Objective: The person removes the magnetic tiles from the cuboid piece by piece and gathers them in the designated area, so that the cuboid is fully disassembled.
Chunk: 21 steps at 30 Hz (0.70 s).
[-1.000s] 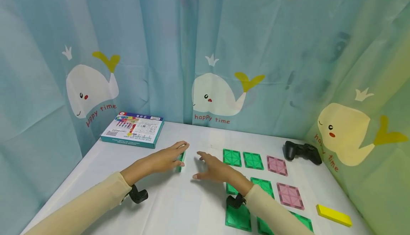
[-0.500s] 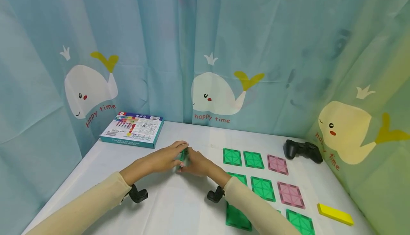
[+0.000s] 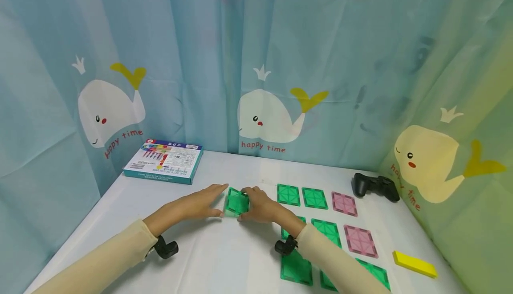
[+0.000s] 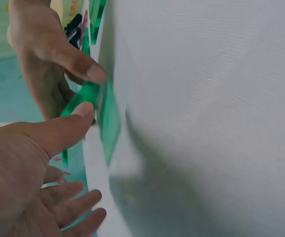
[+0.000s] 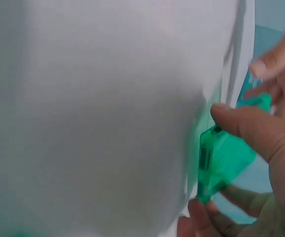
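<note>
Thumb and fingers of my right hand (image 3: 261, 206) grip a translucent green square magnetic tile (image 3: 237, 201) by its right side, tilted over the white table. My left hand (image 3: 191, 206) is spread on the tile's other side, thumb and fingers apart. In the left wrist view, the left thumb comes close to the green tile (image 4: 82, 96); whether it touches is unclear. The right wrist view has the tile (image 5: 227, 157) between the right thumb and fingers, with a green cast on the tabletop beside it. More green tiles (image 3: 288, 195) lie flat in rows on the right, partly covered by my right arm.
Two pink tiles (image 3: 360, 241) lie beside the green ones. A yellow block (image 3: 414, 264) is near the right edge, with a black game controller (image 3: 375, 187) behind it. A flat box (image 3: 163, 161) sits at the back left. Curtains (image 3: 208, 62) enclose the table (image 3: 208, 258).
My right hand came left to the tile at my left hand and took hold of it. The tile has turned from edge-on to show its face. My left hand has moved slightly away from it.
</note>
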Tool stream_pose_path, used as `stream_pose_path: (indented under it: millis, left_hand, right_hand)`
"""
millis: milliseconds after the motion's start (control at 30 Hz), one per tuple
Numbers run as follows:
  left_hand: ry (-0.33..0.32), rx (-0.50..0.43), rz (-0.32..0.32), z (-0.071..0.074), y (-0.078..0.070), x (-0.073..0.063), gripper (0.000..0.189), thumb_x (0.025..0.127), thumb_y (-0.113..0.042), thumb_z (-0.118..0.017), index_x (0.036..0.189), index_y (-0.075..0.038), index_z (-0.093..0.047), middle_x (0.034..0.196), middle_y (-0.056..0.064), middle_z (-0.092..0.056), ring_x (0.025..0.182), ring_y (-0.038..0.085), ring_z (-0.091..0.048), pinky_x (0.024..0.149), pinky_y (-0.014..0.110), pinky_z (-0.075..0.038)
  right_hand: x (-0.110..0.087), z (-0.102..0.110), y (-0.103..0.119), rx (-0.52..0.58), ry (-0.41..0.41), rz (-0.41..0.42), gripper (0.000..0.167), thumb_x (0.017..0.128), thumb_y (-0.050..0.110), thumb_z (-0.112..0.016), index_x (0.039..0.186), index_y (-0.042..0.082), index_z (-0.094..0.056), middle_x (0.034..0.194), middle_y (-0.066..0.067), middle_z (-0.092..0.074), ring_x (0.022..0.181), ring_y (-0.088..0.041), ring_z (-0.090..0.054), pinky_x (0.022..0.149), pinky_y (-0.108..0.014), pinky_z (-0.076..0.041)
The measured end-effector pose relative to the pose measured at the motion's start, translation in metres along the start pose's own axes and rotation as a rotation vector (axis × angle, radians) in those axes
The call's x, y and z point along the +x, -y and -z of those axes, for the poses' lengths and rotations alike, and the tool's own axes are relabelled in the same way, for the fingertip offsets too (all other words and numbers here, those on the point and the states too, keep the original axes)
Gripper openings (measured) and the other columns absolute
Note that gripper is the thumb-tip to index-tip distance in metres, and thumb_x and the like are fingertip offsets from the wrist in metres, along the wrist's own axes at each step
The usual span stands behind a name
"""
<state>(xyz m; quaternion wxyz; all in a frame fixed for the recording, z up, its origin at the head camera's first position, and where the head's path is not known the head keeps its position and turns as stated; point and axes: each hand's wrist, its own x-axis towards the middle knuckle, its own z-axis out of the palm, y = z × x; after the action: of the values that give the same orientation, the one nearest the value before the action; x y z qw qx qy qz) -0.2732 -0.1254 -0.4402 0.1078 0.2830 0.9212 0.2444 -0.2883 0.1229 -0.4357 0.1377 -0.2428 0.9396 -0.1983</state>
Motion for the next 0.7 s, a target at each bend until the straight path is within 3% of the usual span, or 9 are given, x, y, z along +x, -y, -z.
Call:
stream_pose_path:
  millis: [233, 467, 600, 700]
  left_hand:
    - [0.071, 0.038, 0.061, -0.004, 0.003, -0.007, 0.077, 0.098, -0.034, -0.078, 0.157, 0.002, -0.045, 0.161, 0.022, -0.044, 0.151, 0.038, -0.042, 0.124, 0.053, -0.036]
    - [0.085, 0.061, 0.052, -0.010, 0.007, -0.009, 0.073, 0.099, -0.039, -0.076, 0.157, -0.003, -0.049, 0.163, 0.019, -0.042, 0.153, 0.038, -0.040, 0.124, 0.053, -0.035]
    - [0.086, 0.058, 0.059, -0.009, 0.006, -0.008, 0.071, 0.100, -0.039, -0.075, 0.157, -0.005, -0.049, 0.164, 0.017, -0.042, 0.154, 0.036, -0.039, 0.125, 0.053, -0.034]
    - [0.088, 0.057, 0.057, -0.007, 0.004, -0.011, 0.070, 0.100, -0.037, -0.075, 0.156, -0.003, -0.050, 0.164, 0.019, -0.042, 0.153, 0.038, -0.038, 0.125, 0.054, -0.034]
  right_hand:
    - [-0.040, 0.019, -0.027, 0.125, -0.096, -0.035, 0.080, 0.086, 0.032, -0.091, 0.152, 0.011, -0.052, 0.145, -0.018, -0.048, 0.126, -0.033, -0.055, 0.097, -0.056, -0.055]
    - [-0.111, 0.031, -0.044, 0.127, -0.187, -0.004, 0.079, 0.087, 0.037, -0.089, 0.154, 0.014, -0.052, 0.141, -0.013, -0.049, 0.128, -0.034, -0.051, 0.093, -0.054, -0.056]
    - [-0.152, 0.024, -0.048, 0.119, -0.175, -0.030, 0.079, 0.084, 0.043, -0.091, 0.150, 0.018, -0.056, 0.136, -0.007, -0.049, 0.123, -0.029, -0.048, 0.089, -0.050, -0.055]
    - [-0.177, 0.013, -0.048, 0.128, -0.118, -0.070, 0.079, 0.080, 0.048, -0.092, 0.146, 0.021, -0.058, 0.134, -0.005, -0.048, 0.123, -0.027, -0.046, 0.091, -0.050, -0.054]
